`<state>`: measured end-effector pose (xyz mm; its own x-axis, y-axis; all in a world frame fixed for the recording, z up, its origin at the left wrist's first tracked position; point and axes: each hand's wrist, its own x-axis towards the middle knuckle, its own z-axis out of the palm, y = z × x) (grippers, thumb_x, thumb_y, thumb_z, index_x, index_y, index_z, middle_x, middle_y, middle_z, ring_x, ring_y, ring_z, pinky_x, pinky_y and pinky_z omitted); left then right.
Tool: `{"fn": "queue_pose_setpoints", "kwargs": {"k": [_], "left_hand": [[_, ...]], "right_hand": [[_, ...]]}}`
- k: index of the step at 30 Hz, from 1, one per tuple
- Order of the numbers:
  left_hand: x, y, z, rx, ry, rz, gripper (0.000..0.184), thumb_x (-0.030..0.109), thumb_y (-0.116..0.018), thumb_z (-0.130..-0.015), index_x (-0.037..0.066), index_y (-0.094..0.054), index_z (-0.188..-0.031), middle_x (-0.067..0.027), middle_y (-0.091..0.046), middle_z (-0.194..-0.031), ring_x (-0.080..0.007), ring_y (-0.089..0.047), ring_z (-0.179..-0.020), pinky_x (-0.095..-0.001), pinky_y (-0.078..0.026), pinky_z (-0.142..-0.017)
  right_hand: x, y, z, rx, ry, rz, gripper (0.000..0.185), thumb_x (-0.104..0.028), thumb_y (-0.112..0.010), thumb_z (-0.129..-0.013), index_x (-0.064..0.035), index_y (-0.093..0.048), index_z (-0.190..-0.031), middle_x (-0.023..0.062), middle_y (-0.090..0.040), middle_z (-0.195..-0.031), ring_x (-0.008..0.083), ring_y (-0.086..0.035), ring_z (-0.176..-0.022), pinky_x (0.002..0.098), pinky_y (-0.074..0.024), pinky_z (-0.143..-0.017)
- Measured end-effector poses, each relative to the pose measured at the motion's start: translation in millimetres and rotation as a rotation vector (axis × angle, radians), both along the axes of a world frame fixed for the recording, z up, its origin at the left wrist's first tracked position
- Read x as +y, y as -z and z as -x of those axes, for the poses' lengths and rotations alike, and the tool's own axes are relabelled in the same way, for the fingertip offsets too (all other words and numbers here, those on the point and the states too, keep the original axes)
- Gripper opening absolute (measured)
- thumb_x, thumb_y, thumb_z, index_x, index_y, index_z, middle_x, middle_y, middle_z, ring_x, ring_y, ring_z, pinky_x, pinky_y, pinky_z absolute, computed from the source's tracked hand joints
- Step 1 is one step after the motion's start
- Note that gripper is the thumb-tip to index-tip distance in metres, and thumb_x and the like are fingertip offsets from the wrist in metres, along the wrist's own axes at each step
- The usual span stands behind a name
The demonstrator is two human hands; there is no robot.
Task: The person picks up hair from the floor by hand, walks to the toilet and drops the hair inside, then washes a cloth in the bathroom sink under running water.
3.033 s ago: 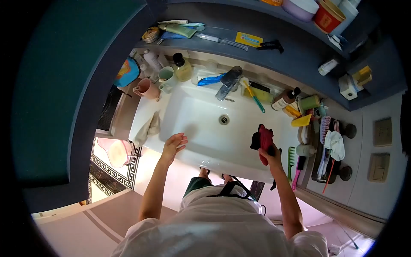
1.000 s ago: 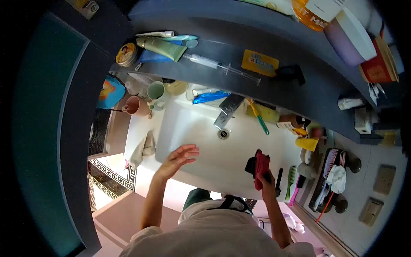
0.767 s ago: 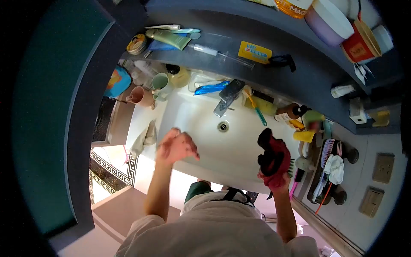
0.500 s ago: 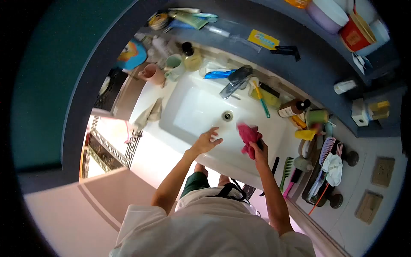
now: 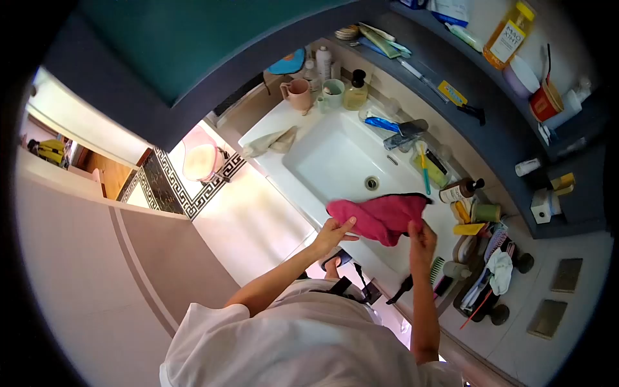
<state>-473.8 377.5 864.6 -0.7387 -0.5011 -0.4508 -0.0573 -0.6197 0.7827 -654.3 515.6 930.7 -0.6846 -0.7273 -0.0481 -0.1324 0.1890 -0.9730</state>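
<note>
A crumpled dark-pink cloth (image 5: 380,218) with a black strip along part of its edge is stretched sideways over the near side of the white sink (image 5: 306,164). My left hand (image 5: 334,237) pinches its left end, thumb on top and the other fingers partly under it. At the right end, my right hand (image 5: 422,244) grips the cloth near its dark corner. Beyond the cloth, the drain (image 5: 371,184) and the faucet (image 5: 406,134) are in sight.
A beige cloth (image 5: 271,142) lies on the counter's left side, near a pink mug (image 5: 296,94) and a green mug (image 5: 332,93). A toothbrush (image 5: 424,169), a brown bottle (image 5: 460,191) and several brushes crowd the right. A dark shelf (image 5: 493,145) curves above the sink.
The cloth, bunched in my right hand before, is now spread between both hands. My left hand has closed on its left end. The view has swung left, showing more floor and a doorway.
</note>
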Motion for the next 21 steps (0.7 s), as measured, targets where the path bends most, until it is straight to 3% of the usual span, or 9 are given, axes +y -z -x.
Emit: {"fn": "queue_pose_setpoints", "kwargs": {"k": [3, 4, 5, 7, 8, 11, 14, 16, 21], "left_hand": [[7, -5, -29, 0.033, 0.083, 0.193, 0.035, 0.033, -0.048, -0.094, 0.000, -0.057, -0.103, -0.0064, -0.063, -0.099, -0.0186, -0.062, -0.085, -0.0308, -0.053, -0.076], [14, -23, -39, 0.004, 0.032, 0.396, 0.046, 0.038, -0.046, -0.093, -0.005, -0.061, -0.082, -0.0134, -0.064, -0.076, -0.0228, -0.064, -0.073, -0.0359, -0.053, -0.066], [10, -25, -54, -0.103, 0.106, 0.584, 0.042, 0.036, -0.047, -0.093, -0.003, -0.061, -0.084, -0.0139, -0.064, -0.075, -0.0231, -0.063, -0.070, -0.0353, -0.052, -0.065], [2, -27, -89, -0.349, 0.263, 0.941, 0.035, 0.031, -0.047, -0.093, 0.000, -0.061, -0.088, -0.0147, -0.063, -0.074, -0.0237, -0.062, -0.065, -0.0340, -0.048, -0.062], [2, -9, -107, -0.367, 0.157, 1.042, 0.035, 0.030, -0.047, -0.092, 0.000, -0.061, -0.082, -0.0176, -0.060, -0.065, -0.0271, -0.060, -0.062, -0.0376, -0.045, -0.059], [1, 10, -165, -0.426, -0.017, 0.943, 0.033, 0.028, -0.048, -0.093, -0.002, -0.060, -0.087, -0.0164, -0.059, -0.066, -0.0272, -0.059, -0.060, -0.0372, -0.046, -0.058], [8, -14, -239, -0.337, -0.151, 0.734, 0.025, 0.024, -0.051, -0.092, 0.001, -0.058, -0.100, -0.0116, -0.059, -0.072, -0.0200, -0.059, -0.059, -0.0320, -0.050, -0.059], [15, -4, -277, -0.332, -0.232, 0.340, 0.025, 0.024, -0.051, -0.093, 0.003, -0.058, -0.105, -0.0075, -0.060, -0.079, -0.0145, -0.059, -0.065, -0.0309, -0.053, -0.063], [47, 45, -355, 0.219, -0.957, 0.057, 0.026, 0.022, -0.052, -0.092, 0.005, -0.056, -0.110, -0.0095, -0.063, -0.100, -0.0216, -0.062, -0.090, -0.0354, -0.051, -0.082]], "right_hand": [[-1, -47, -41, 0.143, 0.181, 0.228, 0.023, -0.019, -0.056, -0.088, 0.0042, -0.059, -0.086, 0.0029, -0.059, -0.077, 0.0088, -0.049, -0.066, 0.0264, -0.0390, -0.056], [-6, -52, -60, 0.188, 0.251, 0.352, 0.023, -0.018, -0.056, -0.089, 0.0048, -0.058, -0.085, 0.0027, -0.059, -0.077, 0.0086, -0.049, -0.066, 0.0271, -0.0383, -0.055], [-3, -33, -60, 0.386, 0.266, 0.446, 0.017, -0.010, -0.052, -0.088, 0.0059, -0.057, -0.084, 0.0075, -0.059, -0.076, 0.0145, -0.053, -0.065, 0.0302, -0.0407, -0.058], [-9, -3, -36, 0.998, -0.055, 0.178, 0.010, -0.001, -0.049, -0.082, 0.0058, -0.056, -0.084, 0.0140, -0.057, -0.075, 0.0234, -0.056, -0.065, 0.0328, -0.0439, -0.062], [-14, -2, -47, 0.938, -0.049, 0.138, 0.010, 0.000, -0.049, -0.081, 0.0058, -0.055, -0.084, 0.0153, -0.056, -0.075, 0.0268, -0.055, -0.065, 0.0339, -0.0437, -0.062], [-20, -16, -99, 0.590, -0.075, 0.046, 0.009, 0.000, -0.047, -0.075, 0.0059, -0.051, -0.081, 0.0173, -0.052, -0.070, 0.0339, -0.052, -0.062, 0.0378, -0.0414, -0.059], [-23, -29, -167, 0.747, -0.253, 0.006, 0.009, -0.002, -0.048, -0.076, 0.0053, -0.051, -0.080, 0.0184, -0.051, -0.069, 0.0284, -0.052, -0.059, 0.0346, -0.0421, -0.058], [-22, -10, -198, 0.516, -0.346, -0.091, 0.020, -0.005, -0.050, -0.079, 0.0042, -0.056, -0.096, 0.0191, -0.056, -0.081, 0.0278, -0.055, -0.075, 0.0352, -0.0438, -0.070], [-28, -10, -319, -0.084, -0.572, -0.144, 0.037, -0.004, -0.059, -0.080, 0.0034, -0.053, -0.115, 0.0163, -0.055, -0.105, 0.0279, -0.053, -0.101, 0.0342, -0.0399, -0.092]]}}
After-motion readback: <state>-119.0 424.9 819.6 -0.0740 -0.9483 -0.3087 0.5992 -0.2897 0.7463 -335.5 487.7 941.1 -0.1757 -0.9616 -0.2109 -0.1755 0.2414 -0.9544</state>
